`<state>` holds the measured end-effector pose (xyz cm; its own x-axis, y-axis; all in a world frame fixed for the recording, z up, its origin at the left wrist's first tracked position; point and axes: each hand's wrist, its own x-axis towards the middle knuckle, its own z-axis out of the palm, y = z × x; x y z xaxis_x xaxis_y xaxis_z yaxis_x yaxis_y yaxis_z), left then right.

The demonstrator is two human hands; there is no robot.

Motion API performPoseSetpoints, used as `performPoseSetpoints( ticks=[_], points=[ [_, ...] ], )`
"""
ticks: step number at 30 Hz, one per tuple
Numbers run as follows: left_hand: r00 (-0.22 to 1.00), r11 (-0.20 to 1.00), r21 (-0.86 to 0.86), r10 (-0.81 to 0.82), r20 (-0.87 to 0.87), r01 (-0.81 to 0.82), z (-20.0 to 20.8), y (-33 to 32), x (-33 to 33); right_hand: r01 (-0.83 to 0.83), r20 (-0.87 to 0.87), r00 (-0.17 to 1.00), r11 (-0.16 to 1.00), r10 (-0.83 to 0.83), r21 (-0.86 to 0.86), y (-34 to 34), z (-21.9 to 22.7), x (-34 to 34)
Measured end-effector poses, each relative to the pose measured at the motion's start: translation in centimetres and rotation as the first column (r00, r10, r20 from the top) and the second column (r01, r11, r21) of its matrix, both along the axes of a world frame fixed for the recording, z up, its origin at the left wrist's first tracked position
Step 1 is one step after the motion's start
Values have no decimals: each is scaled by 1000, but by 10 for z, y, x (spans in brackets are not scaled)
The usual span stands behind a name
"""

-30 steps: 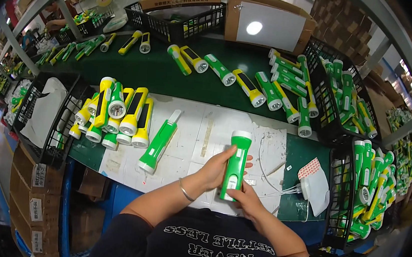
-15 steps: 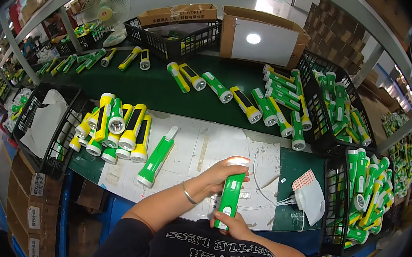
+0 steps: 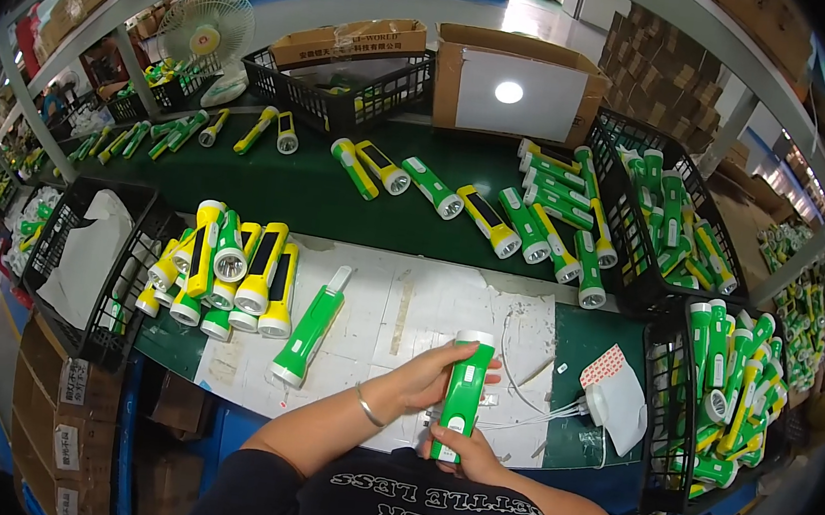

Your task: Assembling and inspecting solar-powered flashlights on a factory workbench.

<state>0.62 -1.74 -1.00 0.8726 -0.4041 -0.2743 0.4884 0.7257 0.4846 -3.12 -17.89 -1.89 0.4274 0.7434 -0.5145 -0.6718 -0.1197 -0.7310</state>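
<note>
Both hands hold one green flashlight (image 3: 464,389), its white head pointing away from me. My left hand (image 3: 430,375) wraps round its upper body, just below the head. My right hand (image 3: 473,451) grips the tail end, with the thumb near a white oval on the body. A round spot of light (image 3: 508,92) shows on the white sheet (image 3: 549,111) fixed to a cardboard box. Left of my hands, a green flashlight (image 3: 309,337) with a pale piece sticking out of its far end lies on the white work surface (image 3: 358,393).
A heap of green and yellow flashlights (image 3: 231,264) lies at left beside a black crate (image 3: 66,251). More flashlights (image 3: 487,220) spread across the green table. Black crates (image 3: 635,241) of flashlights stand at right. A white adapter (image 3: 613,404) with cables lies nearby.
My left fingers have come down from the flashlight's head, where they were brightly lit, to its upper body. The light spot stays on the sheet. The whole view has shifted slightly.
</note>
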Motion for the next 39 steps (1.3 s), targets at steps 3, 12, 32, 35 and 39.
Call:
performPoseSetpoints(
  ticks=[3, 12, 32, 35, 39],
  points=[
    [996, 981, 193, -11, 89, -6, 1, -13, -23, 76, -40, 996, 997, -76, 13, 1, 0, 3],
    [941, 922, 242, 328, -79, -302, 13, 3, -16, 110, 525, 848, 993, -70, -44, -14, 6, 45],
    [904, 838, 350, 348, 247, -418, 4, 31, -8, -252, 884, -443, 924, 153, -286, 2, 60, 30],
    [896, 853, 296, 360, 261, -429, 6, 33, -6, -222, 886, -461, 960, 51, -170, 7, 57, 26],
    [915, 919, 132, 340, 216, -373, 7, 20, -10, 220, 991, 39, 967, 126, -131, 33, 64, 45]
  ],
)
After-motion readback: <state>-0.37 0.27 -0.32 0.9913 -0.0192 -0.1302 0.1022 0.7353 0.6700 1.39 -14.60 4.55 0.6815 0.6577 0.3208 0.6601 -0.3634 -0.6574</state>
